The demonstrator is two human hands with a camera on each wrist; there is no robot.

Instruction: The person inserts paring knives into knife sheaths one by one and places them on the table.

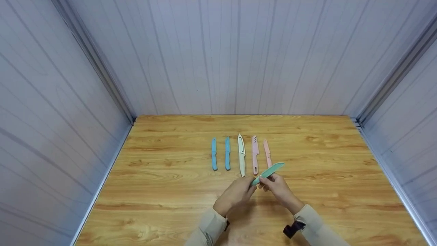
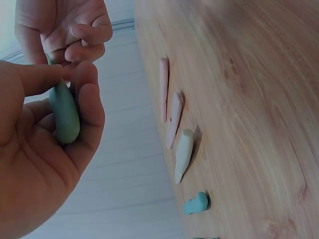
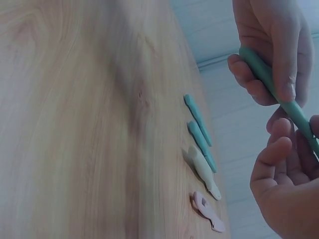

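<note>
A green knife [image 1: 273, 168] is held above the table, tilted with its broad blade end up to the right. My left hand [image 1: 236, 193] grips its handle [image 2: 65, 112], fingers curled round it. With thumb and fingers my right hand [image 1: 279, 190] pinches the same knife near where handle and blade meet. In the right wrist view the handle runs from the left hand [image 3: 286, 55] down to the right hand [image 3: 294, 184]. Beyond the hands lie a pink knife [image 1: 266, 150] and a mauve knife [image 1: 255, 155], both nearest to the green one.
Left of the mauve knife lie a cream knife [image 1: 241, 157] and two blue knives [image 1: 227, 153], in a row with handles towards me. The wooden table [image 1: 164, 191] is bounded by a pale back wall [image 1: 218, 61] and side walls.
</note>
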